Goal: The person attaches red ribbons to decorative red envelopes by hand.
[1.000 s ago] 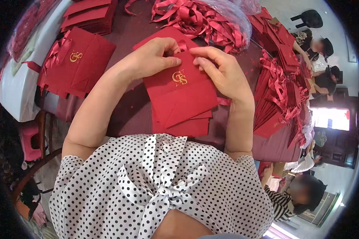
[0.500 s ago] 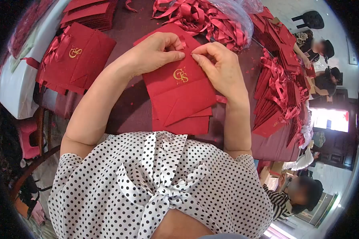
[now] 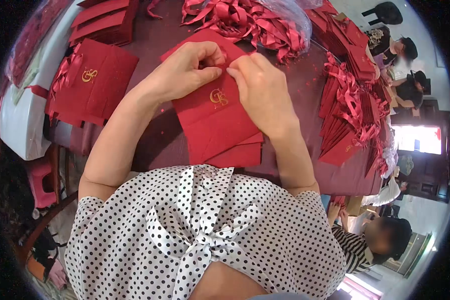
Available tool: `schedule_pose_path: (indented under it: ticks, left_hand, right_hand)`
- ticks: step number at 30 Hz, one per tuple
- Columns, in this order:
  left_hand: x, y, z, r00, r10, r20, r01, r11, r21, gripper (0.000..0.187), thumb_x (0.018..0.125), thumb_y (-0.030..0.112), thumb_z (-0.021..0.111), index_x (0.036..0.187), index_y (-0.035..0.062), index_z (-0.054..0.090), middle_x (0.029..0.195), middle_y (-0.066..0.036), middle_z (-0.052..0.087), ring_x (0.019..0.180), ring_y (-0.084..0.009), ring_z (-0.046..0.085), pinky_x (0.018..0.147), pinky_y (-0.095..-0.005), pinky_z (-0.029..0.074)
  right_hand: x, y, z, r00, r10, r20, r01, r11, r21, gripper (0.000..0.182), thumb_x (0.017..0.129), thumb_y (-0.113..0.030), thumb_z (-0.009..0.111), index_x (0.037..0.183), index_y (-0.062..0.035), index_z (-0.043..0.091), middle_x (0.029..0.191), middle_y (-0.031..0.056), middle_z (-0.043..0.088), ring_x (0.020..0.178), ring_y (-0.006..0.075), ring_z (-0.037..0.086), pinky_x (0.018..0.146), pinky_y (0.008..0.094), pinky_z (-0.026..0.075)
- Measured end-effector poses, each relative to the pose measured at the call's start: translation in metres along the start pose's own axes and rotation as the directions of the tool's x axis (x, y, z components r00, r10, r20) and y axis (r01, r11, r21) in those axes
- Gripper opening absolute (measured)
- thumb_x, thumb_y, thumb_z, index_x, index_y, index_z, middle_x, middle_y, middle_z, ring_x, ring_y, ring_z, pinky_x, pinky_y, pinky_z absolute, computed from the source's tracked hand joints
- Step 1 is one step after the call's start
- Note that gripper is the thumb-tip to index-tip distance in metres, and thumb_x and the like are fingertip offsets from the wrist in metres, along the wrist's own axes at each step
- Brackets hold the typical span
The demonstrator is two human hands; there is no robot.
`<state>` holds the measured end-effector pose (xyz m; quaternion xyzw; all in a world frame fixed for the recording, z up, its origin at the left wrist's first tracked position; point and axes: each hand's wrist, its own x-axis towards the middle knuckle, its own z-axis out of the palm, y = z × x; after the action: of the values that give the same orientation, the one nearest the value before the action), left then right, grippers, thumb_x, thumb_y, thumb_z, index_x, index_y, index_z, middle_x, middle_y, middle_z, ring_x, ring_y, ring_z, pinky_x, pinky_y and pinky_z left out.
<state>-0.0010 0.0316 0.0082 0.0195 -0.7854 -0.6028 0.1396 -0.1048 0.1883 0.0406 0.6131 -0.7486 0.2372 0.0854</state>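
Observation:
A red paper gift bag [image 3: 210, 117] with gold letters lies flat in front of me, on top of more red bags [image 3: 240, 159]. My left hand [image 3: 195, 70] is closed at the bag's upper part, its thumb and curled fingers pinching by a short bit of red ribbon [image 3: 223, 53]. Just right of it, my right hand [image 3: 262, 90] is also closed, thumb and forefinger pressed together over the bag. What those right fingertips hold is hidden. The two hands' fingertips nearly meet above the gold letters.
Loose red ribbons [image 3: 235, 17] lie in a heap beside clear plastic at the back. Finished-looking bags with ribbons [image 3: 95, 75] lie left, near a white box [image 3: 22, 122]. Stacked ribboned bags [image 3: 342, 120] line the right side. Other people [image 3: 380, 240] sit at the right.
My right hand has turned, so its back now shows more, and its fingertips have moved left towards my left hand. The view has shifted slightly; the bag remains in place under my hands.

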Motion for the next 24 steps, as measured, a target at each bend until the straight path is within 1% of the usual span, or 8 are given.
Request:
schedule_pose_path:
  ticks: [4,6,9,11,13,17,19,24]
  left_hand:
    - [0.0,0.001,-0.002,1.0,0.022,-0.008,-0.023,0.998,-0.064,0.008,0.083,0.003,0.061,0.086,0.0021,0.053,0.079,0.006,0.05,0.076,-0.0036,0.045,0.068,-0.0191,0.037]
    - [-0.001,0.006,-0.007,0.999,-0.044,0.031,0.047,0.993,-0.107,0.009,0.085,0.008,0.062,0.086,0.0028,0.054,0.079,0.007,0.05,0.076,-0.0026,0.044,0.068,-0.0185,0.037]
    - [-0.003,0.012,-0.005,0.994,-0.051,0.1,0.07,0.979,-0.191,0.012,0.087,0.014,0.063,0.086,0.0038,0.056,0.081,0.007,0.051,0.077,-0.0015,0.044,0.068,-0.0181,0.036]
    - [-0.003,0.015,-0.007,0.988,-0.103,0.113,0.125,0.971,-0.203,0.013,0.088,0.016,0.063,0.087,0.0043,0.058,0.084,0.006,0.054,0.078,-0.001,0.045,0.069,-0.018,0.037]
    - [-0.003,0.017,-0.01,0.973,-0.189,0.135,0.223,0.926,-0.305,0.012,0.091,0.012,0.058,0.093,0.0008,0.061,0.083,0.004,0.059,0.076,-0.0015,0.051,0.068,-0.0178,0.041]
    - [0.0,0.005,-0.017,0.97,-0.028,0.242,0.066,0.986,-0.151,0.007,0.087,0.005,0.06,0.094,0.0014,0.061,0.085,0.003,0.061,0.08,-0.0039,0.053,0.074,-0.0193,0.043]
    - [0.0,0.002,-0.012,0.972,-0.006,0.234,0.029,0.995,-0.095,0.008,0.083,0.001,0.061,0.09,-0.0002,0.06,0.081,0.001,0.059,0.077,-0.0075,0.053,0.073,-0.0225,0.042]
    - [0.001,0.007,-0.02,0.949,0.184,0.256,-0.22,0.968,0.118,0.011,0.077,0.0,0.064,0.084,-0.004,0.057,0.076,-0.005,0.055,0.076,-0.0148,0.055,0.07,-0.0277,0.043]
  right_hand:
    - [0.006,0.003,-0.007,0.999,-0.01,-0.046,0.014,0.996,0.09,0.011,0.083,-0.009,0.062,0.085,-0.0008,0.055,0.081,0.0188,0.059,0.071,0.0358,0.062,0.064,0.0436,0.051]
    - [0.009,0.002,-0.009,0.992,0.128,-0.017,-0.112,0.918,0.38,0.016,0.079,-0.01,0.068,0.086,-0.0004,0.057,0.079,0.0182,0.062,0.071,0.0344,0.062,0.062,0.0411,0.05]
    - [0.01,0.011,-0.018,0.983,0.1,0.152,-0.16,0.871,0.465,0.018,0.077,-0.01,0.07,0.086,-0.0001,0.059,0.079,0.017,0.064,0.07,0.0312,0.063,0.061,0.0374,0.049]
    - [0.008,0.015,-0.019,0.999,-0.01,0.051,-0.012,0.917,0.398,0.019,0.076,-0.011,0.071,0.088,-0.0004,0.061,0.076,0.0153,0.063,0.066,0.0273,0.062,0.061,0.0355,0.048]
    - [0.009,0.011,-0.028,0.983,0.039,0.182,-0.115,0.895,0.431,0.02,0.075,-0.011,0.071,0.087,0.0001,0.06,0.076,0.0143,0.062,0.067,0.0245,0.063,0.063,0.035,0.049]
    - [0.007,0.006,-0.024,0.983,0.001,0.185,-0.094,0.863,0.496,0.019,0.076,-0.011,0.071,0.088,-0.0001,0.06,0.076,0.0134,0.062,0.068,0.0241,0.062,0.063,0.0347,0.049]
    - [0.007,0.005,-0.018,0.989,-0.107,0.103,0.039,0.859,0.511,0.018,0.076,-0.006,0.072,0.09,-0.0014,0.062,0.074,0.0064,0.061,0.065,0.013,0.058,0.059,0.0262,0.046]
    - [0.008,0.0,-0.029,0.981,-0.078,0.179,-0.026,0.856,0.516,0.02,0.076,-0.008,0.072,0.091,-0.0014,0.061,0.074,0.0061,0.061,0.065,0.014,0.059,0.059,0.0269,0.046]
